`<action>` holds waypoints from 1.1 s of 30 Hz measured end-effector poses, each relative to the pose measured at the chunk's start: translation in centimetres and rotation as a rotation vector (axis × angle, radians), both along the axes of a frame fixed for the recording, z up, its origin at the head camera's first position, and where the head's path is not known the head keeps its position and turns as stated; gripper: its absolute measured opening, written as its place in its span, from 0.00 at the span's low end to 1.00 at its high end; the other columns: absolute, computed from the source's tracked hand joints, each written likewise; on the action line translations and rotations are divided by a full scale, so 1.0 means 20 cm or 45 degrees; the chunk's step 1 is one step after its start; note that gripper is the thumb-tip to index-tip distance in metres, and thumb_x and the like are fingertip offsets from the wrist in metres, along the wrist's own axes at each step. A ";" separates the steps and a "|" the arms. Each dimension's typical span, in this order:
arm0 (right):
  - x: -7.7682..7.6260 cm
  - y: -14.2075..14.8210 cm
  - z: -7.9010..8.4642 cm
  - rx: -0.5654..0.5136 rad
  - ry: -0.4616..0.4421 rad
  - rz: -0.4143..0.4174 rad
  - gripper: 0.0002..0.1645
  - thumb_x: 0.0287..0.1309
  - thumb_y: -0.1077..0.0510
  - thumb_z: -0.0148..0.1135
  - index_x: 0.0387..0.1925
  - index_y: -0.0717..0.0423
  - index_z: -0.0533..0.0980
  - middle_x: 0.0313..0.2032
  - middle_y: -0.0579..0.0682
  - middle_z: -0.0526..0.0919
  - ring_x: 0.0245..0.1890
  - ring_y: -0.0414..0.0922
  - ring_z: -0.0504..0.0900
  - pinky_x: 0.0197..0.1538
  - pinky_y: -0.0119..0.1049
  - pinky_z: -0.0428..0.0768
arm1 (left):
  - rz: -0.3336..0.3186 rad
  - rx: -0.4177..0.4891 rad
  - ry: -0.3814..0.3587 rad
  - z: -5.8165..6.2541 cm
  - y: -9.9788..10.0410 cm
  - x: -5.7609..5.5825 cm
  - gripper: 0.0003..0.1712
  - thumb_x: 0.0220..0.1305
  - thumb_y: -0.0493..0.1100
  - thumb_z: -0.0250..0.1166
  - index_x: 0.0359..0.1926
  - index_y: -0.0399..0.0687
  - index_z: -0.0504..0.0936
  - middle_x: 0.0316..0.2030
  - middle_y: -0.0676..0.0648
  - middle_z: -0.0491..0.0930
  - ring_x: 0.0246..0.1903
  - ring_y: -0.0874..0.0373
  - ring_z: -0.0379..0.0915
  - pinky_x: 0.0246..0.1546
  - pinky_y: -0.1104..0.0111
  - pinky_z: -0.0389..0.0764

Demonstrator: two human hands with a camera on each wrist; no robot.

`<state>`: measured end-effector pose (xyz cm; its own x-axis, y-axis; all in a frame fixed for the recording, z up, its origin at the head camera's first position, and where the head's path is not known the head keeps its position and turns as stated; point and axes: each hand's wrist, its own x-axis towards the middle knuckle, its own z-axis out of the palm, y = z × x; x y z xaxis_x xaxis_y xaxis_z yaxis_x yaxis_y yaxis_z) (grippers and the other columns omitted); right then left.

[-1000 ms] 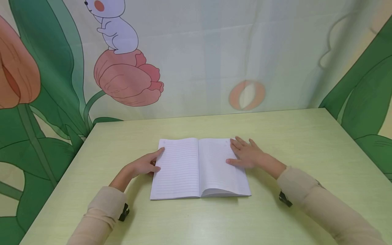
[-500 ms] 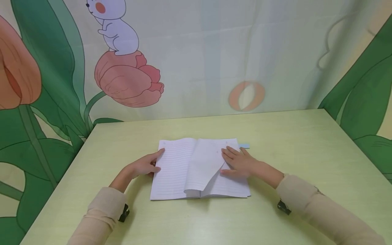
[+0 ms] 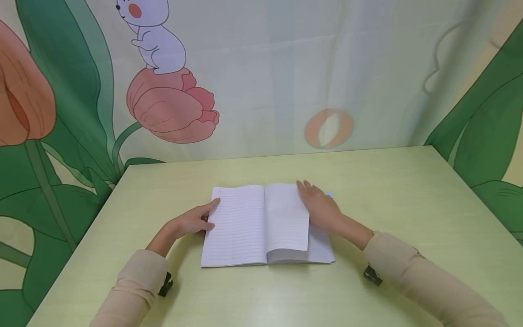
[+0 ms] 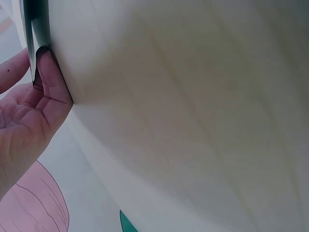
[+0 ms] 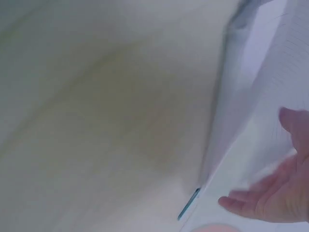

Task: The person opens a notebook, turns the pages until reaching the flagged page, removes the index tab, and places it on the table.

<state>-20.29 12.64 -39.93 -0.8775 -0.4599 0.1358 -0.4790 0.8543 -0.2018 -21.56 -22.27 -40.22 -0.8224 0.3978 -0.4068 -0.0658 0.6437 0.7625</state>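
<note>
An open lined notebook (image 3: 237,227) lies in the middle of the table in the head view. My left hand (image 3: 192,220) grips its left edge, thumb on the page; in the left wrist view, curled fingers of the left hand (image 4: 36,104) go beneath the edge. Right of the spine, a loose leaf (image 3: 287,222) arches up, narrower than the page (image 3: 320,245) under it. At that leaf's upper outer edge is my right hand (image 3: 320,206), tilted, its fingers extended. The right wrist view shows the right hand (image 5: 275,188) with thumb and fingers spread beside the paper.
A pale blue tab (image 3: 329,194) sticks out past the notebook's upper right edge. The pale green table (image 3: 261,295) extends around the notebook. Behind it hangs a curtain (image 3: 261,81) printed with tulips and a white animal.
A leaf that curled leftward over the spine half a second ago is gone from there; one now arches on the right side. My right hand has risen slightly and tilted. The left hand stays put.
</note>
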 end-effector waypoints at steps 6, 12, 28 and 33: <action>-0.01 -0.06 0.07 -0.457 -0.117 -0.129 0.52 0.56 0.56 0.56 0.68 0.67 0.34 0.66 0.69 0.40 0.62 0.65 0.52 0.49 0.55 0.70 | 0.000 0.011 -0.005 0.00 0.00 0.00 0.43 0.62 0.31 0.55 0.71 0.47 0.42 0.47 0.38 0.65 0.37 0.53 0.67 0.33 0.65 0.72; 0.03 -0.19 0.04 -0.394 -0.252 0.109 0.43 0.59 0.51 0.51 0.68 0.68 0.45 0.65 0.64 0.52 0.61 0.60 0.59 0.58 0.51 0.62 | 0.006 0.024 -0.019 0.00 -0.01 0.00 0.41 0.63 0.32 0.54 0.71 0.47 0.41 0.52 0.36 0.63 0.37 0.52 0.68 0.34 0.65 0.71; 0.17 -0.33 0.01 0.285 -0.421 0.372 0.41 0.57 0.34 0.50 0.69 0.39 0.52 0.69 0.53 0.45 0.68 0.54 0.41 0.59 0.63 0.48 | 0.132 0.125 -0.160 0.03 -0.01 0.01 0.43 0.68 0.65 0.27 0.66 0.31 0.51 0.43 0.34 0.70 0.36 0.51 0.71 0.37 0.61 0.75; 0.17 -0.34 -0.01 0.320 -0.396 0.361 0.42 0.56 0.33 0.50 0.69 0.38 0.53 0.69 0.52 0.45 0.68 0.54 0.41 0.59 0.62 0.50 | 0.052 0.125 -0.111 0.01 -0.01 0.00 0.46 0.67 0.48 0.52 0.70 0.56 0.28 0.60 0.29 0.55 0.37 0.51 0.72 0.34 0.63 0.74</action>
